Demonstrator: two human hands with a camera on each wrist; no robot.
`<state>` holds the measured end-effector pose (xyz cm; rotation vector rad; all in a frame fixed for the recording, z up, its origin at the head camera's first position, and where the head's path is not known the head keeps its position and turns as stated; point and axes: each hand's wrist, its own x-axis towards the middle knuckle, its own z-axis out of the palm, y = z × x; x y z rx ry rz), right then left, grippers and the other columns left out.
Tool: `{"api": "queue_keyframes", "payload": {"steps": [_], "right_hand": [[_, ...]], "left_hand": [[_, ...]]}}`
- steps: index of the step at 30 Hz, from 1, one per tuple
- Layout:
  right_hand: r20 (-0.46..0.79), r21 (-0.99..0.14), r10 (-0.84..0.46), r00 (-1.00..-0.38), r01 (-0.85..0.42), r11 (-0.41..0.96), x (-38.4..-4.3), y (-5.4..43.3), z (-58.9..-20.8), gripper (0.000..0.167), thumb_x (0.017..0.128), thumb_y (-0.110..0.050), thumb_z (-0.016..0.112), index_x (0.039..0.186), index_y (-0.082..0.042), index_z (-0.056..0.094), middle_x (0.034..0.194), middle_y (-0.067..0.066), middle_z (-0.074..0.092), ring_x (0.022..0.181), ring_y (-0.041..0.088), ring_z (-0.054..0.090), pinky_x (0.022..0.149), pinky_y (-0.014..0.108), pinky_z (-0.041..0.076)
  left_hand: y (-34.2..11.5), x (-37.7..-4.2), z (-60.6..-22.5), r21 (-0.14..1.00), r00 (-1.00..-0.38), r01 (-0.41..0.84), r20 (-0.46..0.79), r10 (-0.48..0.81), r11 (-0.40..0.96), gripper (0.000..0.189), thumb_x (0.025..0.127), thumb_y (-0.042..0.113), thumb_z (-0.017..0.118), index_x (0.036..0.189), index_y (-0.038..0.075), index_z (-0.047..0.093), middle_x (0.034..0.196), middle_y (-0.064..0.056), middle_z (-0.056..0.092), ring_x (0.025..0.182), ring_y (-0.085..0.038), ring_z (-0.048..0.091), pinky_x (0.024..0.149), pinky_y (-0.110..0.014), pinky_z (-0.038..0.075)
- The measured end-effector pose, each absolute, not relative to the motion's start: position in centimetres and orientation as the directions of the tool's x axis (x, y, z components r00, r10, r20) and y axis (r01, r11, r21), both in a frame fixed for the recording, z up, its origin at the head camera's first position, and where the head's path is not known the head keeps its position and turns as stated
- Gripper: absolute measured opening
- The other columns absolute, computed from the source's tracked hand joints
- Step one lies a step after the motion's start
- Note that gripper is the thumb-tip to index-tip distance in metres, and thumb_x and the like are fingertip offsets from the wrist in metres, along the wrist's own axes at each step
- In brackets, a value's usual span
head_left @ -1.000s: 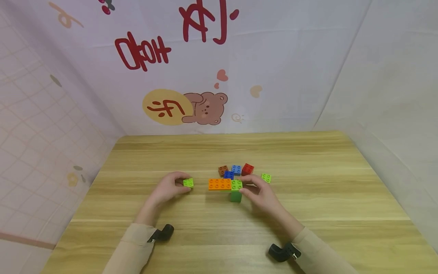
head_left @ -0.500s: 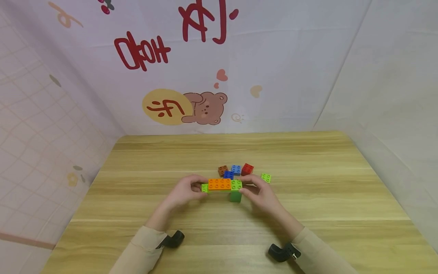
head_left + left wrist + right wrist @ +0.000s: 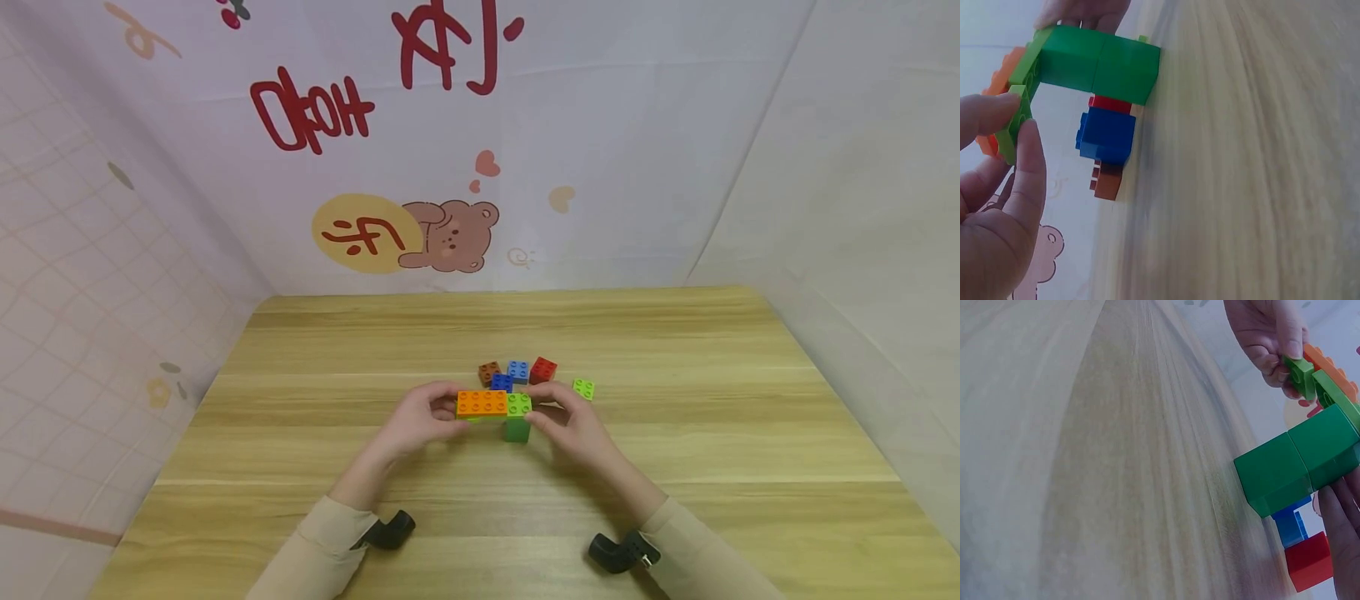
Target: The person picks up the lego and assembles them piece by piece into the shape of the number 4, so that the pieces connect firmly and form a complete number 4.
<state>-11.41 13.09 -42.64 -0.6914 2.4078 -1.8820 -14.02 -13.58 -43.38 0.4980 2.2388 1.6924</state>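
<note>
Centre of the head frame: an orange brick [image 3: 482,403] juts left from a lime top [image 3: 519,405] on green blocks [image 3: 517,430], and my right grip [image 3: 572,423] holds that top. Left-wrist view: at left, my left grip [image 3: 997,228] pinches a small lime brick [image 3: 1015,128] between thumb and finger. It should handle light, stiff and rather slick, so opposite flat sides seem the best hold. Right-wrist view: toward upper right, that brick lies just beside the orange one; I can't tell whether they touch.
</note>
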Motion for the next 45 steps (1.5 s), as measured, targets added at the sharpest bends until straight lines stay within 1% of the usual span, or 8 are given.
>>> {"api": "queue_keyframes", "payload": {"steps": [6,15,19,25,33,36,41,45], "right_hand": [[0.253,-0.926,-0.345,-0.904,-0.330,0.185,-11.5,13.1,-42.6,0.029,0.091,0.005,0.066,0.120,0.008,0.061,0.125,0.020,0.062,0.111,0.039,0.059,0.093,0.047,0.051],[0.245,-0.928,-0.351,-0.904,-0.323,0.185,-11.5,13.2,-42.5,0.030,0.092,0.004,0.066,0.121,0.009,0.061,0.126,0.023,0.060,0.113,0.040,0.058,0.093,0.049,0.050],[0.238,-0.928,-0.350,-0.906,-0.318,0.192,-11.5,13.2,-42.5,0.030,0.092,0.004,0.066,0.122,0.009,0.061,0.126,0.021,0.061,0.113,0.039,0.058,0.094,0.049,0.050],[0.226,-0.929,-0.343,-0.912,-0.308,0.206,-11.5,13.2,-42.7,0.029,0.092,0.003,0.066,0.121,0.005,0.062,0.127,0.021,0.060,0.114,0.036,0.058,0.094,0.049,0.051],[0.236,-0.926,-0.338,-0.911,-0.316,0.206,-11.6,13.2,-42.8,0.030,0.092,0.003,0.066,0.121,0.007,0.062,0.126,0.021,0.061,0.114,0.036,0.059,0.094,0.048,0.051],[0.225,-0.929,-0.339,-0.913,-0.307,0.209,-11.6,13.2,-42.7,0.029,0.092,0.002,0.066,0.121,0.007,0.062,0.127,0.022,0.060,0.114,0.036,0.058,0.094,0.047,0.051],[0.225,-0.931,-0.342,-0.912,-0.305,0.202,-11.7,13.3,-42.8,0.029,0.092,0.004,0.066,0.120,0.008,0.061,0.127,0.027,0.058,0.114,0.037,0.058,0.094,0.047,0.051],[0.230,-0.928,-0.336,-0.913,-0.310,0.208,-12.4,13.6,-44.3,0.030,0.092,0.005,0.066,0.122,0.006,0.062,0.128,0.026,0.057,0.114,0.036,0.057,0.093,0.046,0.051]], "left_hand": [[-13.3,-13.9,-43.1,0.969,-0.901,0.101,-0.007,0.434,0.226,0.043,0.081,-0.006,0.075,0.122,-0.005,0.062,0.109,-0.013,0.066,0.092,-0.025,0.062,0.080,-0.026,0.055],[-13.1,-13.8,-42.9,0.978,-0.902,0.094,0.004,0.432,0.187,0.044,0.080,-0.008,0.075,0.123,-0.005,0.063,0.106,-0.012,0.065,0.090,-0.025,0.062,0.077,-0.025,0.054],[-13.1,-13.8,-42.8,0.980,-0.899,0.100,0.015,0.438,0.171,0.044,0.081,-0.008,0.075,0.123,-0.005,0.063,0.105,-0.013,0.065,0.089,-0.025,0.061,0.077,-0.025,0.054],[-13.1,-13.8,-42.7,0.979,-0.896,0.109,0.020,0.443,0.175,0.044,0.081,-0.008,0.075,0.123,-0.004,0.064,0.105,-0.013,0.065,0.089,-0.026,0.061,0.077,-0.025,0.055],[-13.0,-13.8,-42.5,0.974,-0.900,0.115,0.020,0.435,0.194,0.043,0.081,-0.007,0.075,0.123,-0.002,0.065,0.108,-0.013,0.064,0.089,-0.025,0.062,0.077,-0.025,0.055],[-13.0,-13.8,-42.5,0.976,-0.903,0.106,0.014,0.429,0.191,0.043,0.082,-0.005,0.076,0.123,-0.002,0.065,0.109,-0.013,0.064,0.090,-0.025,0.062,0.077,-0.025,0.055],[-13.1,-13.8,-42.5,0.978,-0.905,0.102,0.015,0.424,0.184,0.042,0.085,0.003,0.077,0.125,0.000,0.065,0.112,-0.014,0.064,0.091,-0.025,0.062,0.077,-0.025,0.054],[-13.1,-13.9,-42.5,0.978,-0.906,0.096,0.010,0.423,0.183,0.040,0.086,0.007,0.077,0.124,0.000,0.066,0.114,-0.015,0.064,0.091,-0.025,0.062,0.077,-0.026,0.054]]}}
